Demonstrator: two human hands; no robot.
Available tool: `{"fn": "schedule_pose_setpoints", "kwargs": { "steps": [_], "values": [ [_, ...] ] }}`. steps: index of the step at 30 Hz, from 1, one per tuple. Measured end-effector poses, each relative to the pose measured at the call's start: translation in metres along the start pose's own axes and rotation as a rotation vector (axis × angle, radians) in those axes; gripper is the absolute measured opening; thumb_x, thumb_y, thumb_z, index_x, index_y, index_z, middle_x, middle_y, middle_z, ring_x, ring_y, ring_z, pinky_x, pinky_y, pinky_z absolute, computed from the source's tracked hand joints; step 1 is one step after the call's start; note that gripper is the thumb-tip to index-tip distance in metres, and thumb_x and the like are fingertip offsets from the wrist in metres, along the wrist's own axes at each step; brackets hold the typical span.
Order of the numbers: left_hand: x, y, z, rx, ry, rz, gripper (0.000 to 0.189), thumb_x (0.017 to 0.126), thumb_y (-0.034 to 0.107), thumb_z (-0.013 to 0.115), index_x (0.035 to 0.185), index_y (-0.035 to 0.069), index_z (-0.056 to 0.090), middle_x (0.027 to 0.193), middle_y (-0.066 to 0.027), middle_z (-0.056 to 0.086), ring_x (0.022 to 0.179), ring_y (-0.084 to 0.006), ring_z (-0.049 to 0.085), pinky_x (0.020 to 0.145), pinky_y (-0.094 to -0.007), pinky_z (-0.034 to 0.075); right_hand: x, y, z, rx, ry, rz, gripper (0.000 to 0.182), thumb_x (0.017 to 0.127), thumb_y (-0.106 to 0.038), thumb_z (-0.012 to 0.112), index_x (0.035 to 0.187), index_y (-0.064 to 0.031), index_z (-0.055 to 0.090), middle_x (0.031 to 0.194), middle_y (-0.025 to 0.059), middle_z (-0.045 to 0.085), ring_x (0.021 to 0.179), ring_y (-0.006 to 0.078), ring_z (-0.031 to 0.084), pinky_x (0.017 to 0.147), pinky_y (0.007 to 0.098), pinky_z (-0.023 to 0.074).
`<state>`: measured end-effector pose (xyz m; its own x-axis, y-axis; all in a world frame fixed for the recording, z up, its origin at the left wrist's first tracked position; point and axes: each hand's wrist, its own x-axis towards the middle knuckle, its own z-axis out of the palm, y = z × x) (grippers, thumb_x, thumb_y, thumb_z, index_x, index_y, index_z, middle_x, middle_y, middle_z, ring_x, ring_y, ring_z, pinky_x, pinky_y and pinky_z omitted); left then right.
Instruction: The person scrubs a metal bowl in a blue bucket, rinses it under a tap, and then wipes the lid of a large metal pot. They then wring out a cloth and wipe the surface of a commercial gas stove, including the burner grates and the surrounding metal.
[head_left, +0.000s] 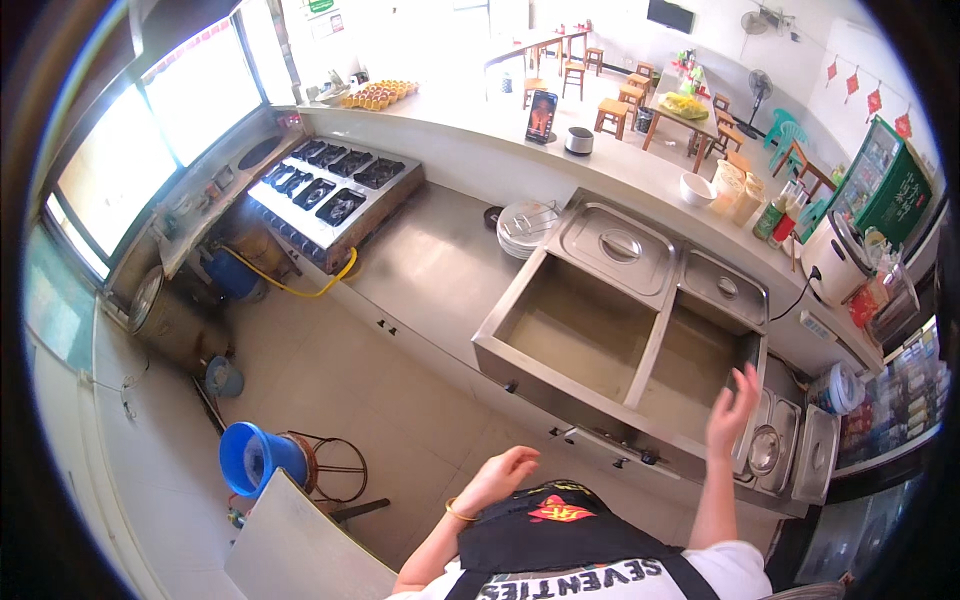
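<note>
My right hand (731, 416) is raised at the right end of a stainless steel food warmer (487, 337), fingers apart, with nothing in it. It overlaps the smaller uncovered well (686, 367) in the view; whether it touches the rim I cannot tell. My left hand (499, 476), a bangle at its wrist, hovers before my black apron (525, 532) with loosely bent fingers and holds nothing visible. A larger uncovered well (581, 326) lies left of the divider. Behind the wells sit a large steel lid (619, 244) and a smaller one (724, 281).
Left of the warmer stand stacked plates (521, 232) and a gas stove (334, 191) with a yellow hose (300, 289). A phone (541, 118), a bowl (697, 189) and bottles (780, 214) line the ledge. Steel pans (817, 454) lie right; a blue bucket (262, 457) stands left.
</note>
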<state>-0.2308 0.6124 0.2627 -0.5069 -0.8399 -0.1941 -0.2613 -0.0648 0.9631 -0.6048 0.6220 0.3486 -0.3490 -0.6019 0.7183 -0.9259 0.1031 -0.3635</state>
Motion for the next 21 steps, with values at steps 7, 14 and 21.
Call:
{"fn": "schedule_pose_setpoints", "kwargs": {
  "steps": [7,14,21],
  "values": [
    [-0.072,-0.034,-0.133,-0.165,0.386,-0.086,0.02,0.09,0.008,0.05,0.107,-0.001,0.055,0.092,-0.0102,0.066,0.084,-0.0149,0.063,0.075,-0.025,0.049,0.0,-0.232,0.142,0.509,-0.389,-0.347,0.035,0.072,0.008,0.053,0.104,-0.0054,0.058,0.132,0.0164,0.035,0.117,0.0302,0.042,0.1,0.0385,0.0343],
    [-0.086,-0.072,-0.205,-0.391,0.676,-0.064,0.016,0.09,0.002,0.046,0.101,-0.004,0.056,0.088,-0.0106,0.064,0.079,-0.0154,0.062,0.075,-0.0261,0.049,-0.014,-0.365,0.247,0.782,-0.791,-0.466,0.036,0.071,0.006,0.055,0.103,-0.0084,0.06,0.131,0.0184,0.033,0.116,0.0314,0.042,0.095,0.04,0.0398],
    [-0.07,-0.103,-0.322,-0.378,0.916,-0.102,0.015,0.091,0.004,0.045,0.1,-0.004,0.055,0.085,-0.0113,0.062,0.076,-0.0166,0.061,0.072,-0.0272,0.05,-0.015,-0.466,0.365,0.961,-0.895,-0.598,0.032,0.072,0.004,0.055,0.102,-0.0076,0.06,0.131,0.0181,0.034,0.115,0.0298,0.044,0.096,0.039,0.0393]
  ]
}}
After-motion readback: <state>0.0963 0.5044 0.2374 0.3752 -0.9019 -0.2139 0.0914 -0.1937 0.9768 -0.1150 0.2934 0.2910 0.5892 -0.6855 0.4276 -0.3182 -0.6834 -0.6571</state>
